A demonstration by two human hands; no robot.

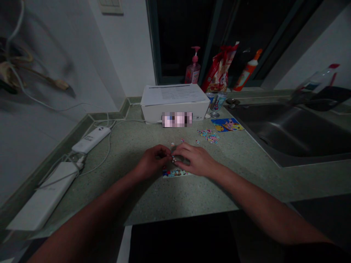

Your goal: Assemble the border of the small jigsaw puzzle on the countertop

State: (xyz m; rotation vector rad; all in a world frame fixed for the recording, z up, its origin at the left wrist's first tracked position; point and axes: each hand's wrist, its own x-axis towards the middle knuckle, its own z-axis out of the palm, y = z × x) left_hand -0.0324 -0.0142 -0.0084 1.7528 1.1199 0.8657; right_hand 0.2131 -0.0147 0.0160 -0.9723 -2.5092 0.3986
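On the speckled green counter, my left hand (154,160) and my right hand (193,157) meet with fingertips pinched together. Between them shows a tiny white-patterned jigsaw puzzle piece (173,159); which fingers bear it is hard to make out. Just below my fingers lies a joined strip of jigsaw puzzle (177,173), partly covered by my right hand. A few loose pieces (182,140) lie just beyond my fingertips. Farther to the right is a scattered pile of small colourful pieces (210,136), beside a blue and yellow picture card (227,125).
A white box (175,100) with a printed sheet stands behind, a phone (177,119) leaning against it. Two cans (218,102) are at its right. A metal sink (296,131) fills the right side. Power strips (45,197) and cables lie on the left.
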